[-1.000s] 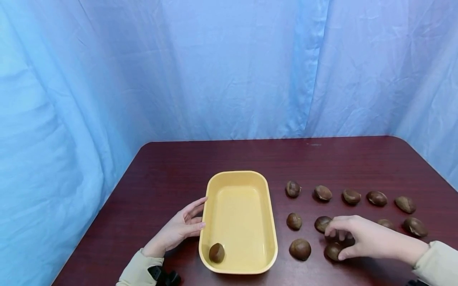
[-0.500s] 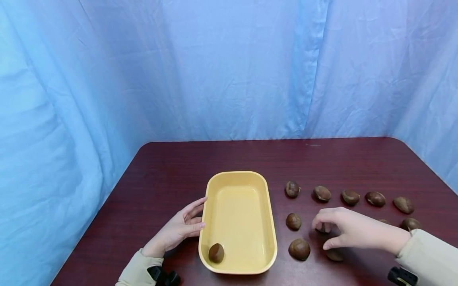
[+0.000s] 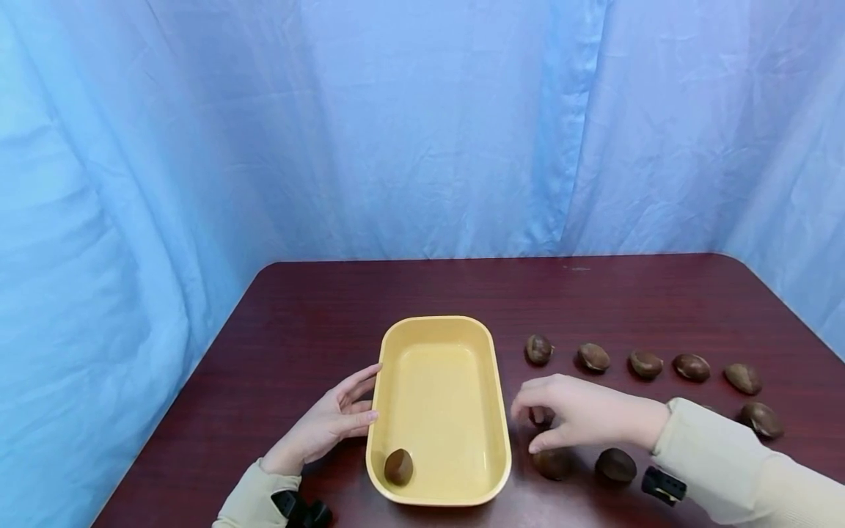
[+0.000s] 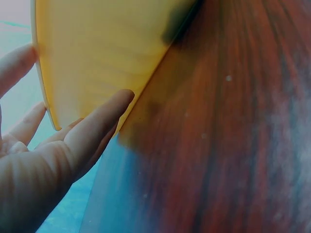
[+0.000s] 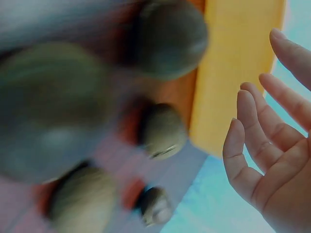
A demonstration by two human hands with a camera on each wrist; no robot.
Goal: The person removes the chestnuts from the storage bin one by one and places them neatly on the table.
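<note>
My left hand (image 3: 323,425) lies along the left side of a yellow tray (image 3: 502,411). Its fingertips touch the rim, and in the left wrist view the thumb stretches along the tray's outer wall (image 4: 97,63). One brown chestnut (image 3: 399,467) sits in the tray's near left corner. Just right of the tray, my right hand (image 3: 584,411) hovers palm down, fingers loosely bent. Beneath its fingers a chestnut (image 3: 543,417) is partly hidden, and another chestnut (image 3: 553,465) shows below the thumb. The right wrist view shows nothing between the spread fingers of that hand (image 5: 282,150).
A back row of several chestnuts (image 3: 645,364) runs rightward across the dark red table (image 3: 317,315). Nearer lie a chestnut (image 3: 615,466) by the right wrist and a chestnut (image 3: 761,420) beyond the sleeve. The right forearm hides part of the middle row. Blue curtains (image 3: 422,132) hang behind.
My right hand has moved left, from the chestnuts in the second column to those beside the tray, uncovering the near one. The left hand and the tray stay put.
</note>
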